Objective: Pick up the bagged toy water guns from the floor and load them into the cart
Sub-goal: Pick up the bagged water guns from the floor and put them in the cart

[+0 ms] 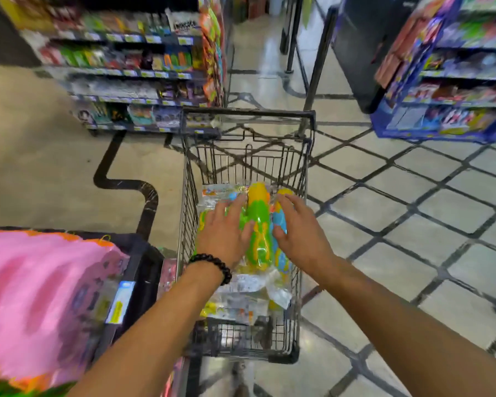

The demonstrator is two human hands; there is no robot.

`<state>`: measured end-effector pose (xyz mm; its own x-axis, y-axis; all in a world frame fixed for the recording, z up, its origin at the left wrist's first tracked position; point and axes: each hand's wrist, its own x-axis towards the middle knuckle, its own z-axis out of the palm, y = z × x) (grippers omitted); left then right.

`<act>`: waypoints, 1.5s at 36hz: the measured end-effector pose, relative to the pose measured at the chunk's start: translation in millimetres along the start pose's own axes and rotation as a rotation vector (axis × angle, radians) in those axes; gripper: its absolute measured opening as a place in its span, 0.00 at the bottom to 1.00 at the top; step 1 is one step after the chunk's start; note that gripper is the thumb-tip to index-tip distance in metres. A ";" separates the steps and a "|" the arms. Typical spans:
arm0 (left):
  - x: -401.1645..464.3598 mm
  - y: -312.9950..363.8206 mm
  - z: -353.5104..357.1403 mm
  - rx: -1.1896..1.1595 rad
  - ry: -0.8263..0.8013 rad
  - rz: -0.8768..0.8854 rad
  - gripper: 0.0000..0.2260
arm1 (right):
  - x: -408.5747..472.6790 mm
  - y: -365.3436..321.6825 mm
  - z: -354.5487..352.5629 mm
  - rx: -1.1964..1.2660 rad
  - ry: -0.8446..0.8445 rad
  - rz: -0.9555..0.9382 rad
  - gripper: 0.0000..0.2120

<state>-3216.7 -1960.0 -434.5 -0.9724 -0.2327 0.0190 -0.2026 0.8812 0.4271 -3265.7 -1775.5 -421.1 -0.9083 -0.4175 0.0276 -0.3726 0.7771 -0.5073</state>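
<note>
A black wire cart (248,114) stands in the aisle right in front of me. Several clear-bagged toy water guns lie in its basket; the top one (259,224) is green and yellow, with a blue one (279,222) beside it. My left hand (225,233), a black bead bracelet on its wrist, rests flat on the bags left of the green gun, fingers spread. My right hand (299,227) lies flat on the blue gun's bag on the right, fingers apart. Neither hand is closed around a bag. More bags (241,296) lie nearer me in the basket.
Pink packaged goods (40,296) on a low display sit close at my left. A stocked shelf unit (132,73) stands far left, a blue display rack (447,81) far right. Black metal posts (318,61) rise beyond the cart. Tiled floor (413,210) spreads to the right.
</note>
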 end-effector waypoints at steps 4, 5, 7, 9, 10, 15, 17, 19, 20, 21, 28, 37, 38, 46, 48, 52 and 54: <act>-72.2 19.5 -25.3 0.020 0.061 0.037 0.29 | -60.1 -17.4 -24.4 0.016 0.027 -0.078 0.34; -90.9 24.4 -30.2 0.018 0.074 0.040 0.29 | -77.0 -21.0 -30.6 0.025 0.038 -0.094 0.34; -129.0 35.6 -39.1 0.029 0.088 0.025 0.29 | -112.5 -25.8 -43.8 0.018 0.062 -0.133 0.34; -166.3 47.3 -47.0 0.055 0.106 0.017 0.29 | -146.5 -29.7 -57.2 0.012 0.074 -0.153 0.34; -184.0 53.1 -50.4 0.060 0.119 0.023 0.29 | -162.8 -31.8 -63.6 0.017 0.079 -0.156 0.34; -246.0 70.8 -73.8 0.066 0.183 0.027 0.28 | -222.9 -48.1 -89.5 0.000 0.086 -0.156 0.35; -261.1 73.1 -85.6 0.094 0.192 0.026 0.28 | -237.8 -56.3 -97.1 -0.005 0.089 -0.158 0.35; -272.3 73.4 -96.4 0.109 0.202 0.035 0.27 | -248.8 -65.1 -102.7 -0.004 0.098 -0.165 0.34; -276.6 72.9 -101.1 0.113 0.205 0.044 0.27 | -253.1 -69.6 -104.4 -0.001 0.105 -0.171 0.34; -280.2 72.0 -105.3 0.117 0.205 0.053 0.27 | -256.8 -74.2 -105.9 0.005 0.115 -0.178 0.33; -307.2 54.8 -134.4 0.142 0.219 0.080 0.26 | -268.5 -115.8 -104.6 -0.014 0.104 -0.187 0.32; -341.4 -0.5 -193.0 0.169 0.278 -0.006 0.25 | -262.8 -202.8 -78.1 -0.006 0.093 -0.338 0.32; -346.0 -9.1 -200.2 0.174 0.296 -0.028 0.24 | -260.4 -215.5 -73.2 -0.008 0.090 -0.370 0.32; -406.5 -96.5 -256.1 0.276 0.400 -0.288 0.26 | -244.7 -334.8 -18.7 0.024 -0.080 -0.657 0.29; -432.5 -116.9 -272.2 0.317 0.456 -0.386 0.26 | -243.9 -369.6 -4.0 0.021 -0.135 -0.751 0.30; -504.1 -152.6 -300.0 0.374 0.542 -0.614 0.27 | -254.7 -437.4 23.8 0.044 -0.247 -0.998 0.28; -546.1 -162.0 -310.1 0.382 0.590 -0.755 0.27 | -266.4 -469.8 34.9 0.075 -0.305 -1.126 0.28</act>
<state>-2616.9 -2103.2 -233.6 -0.3853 -0.8540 0.3496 -0.8607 0.4692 0.1976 -2842.0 -2045.7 -220.2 0.0150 -0.9566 0.2911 -0.9167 -0.1294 -0.3781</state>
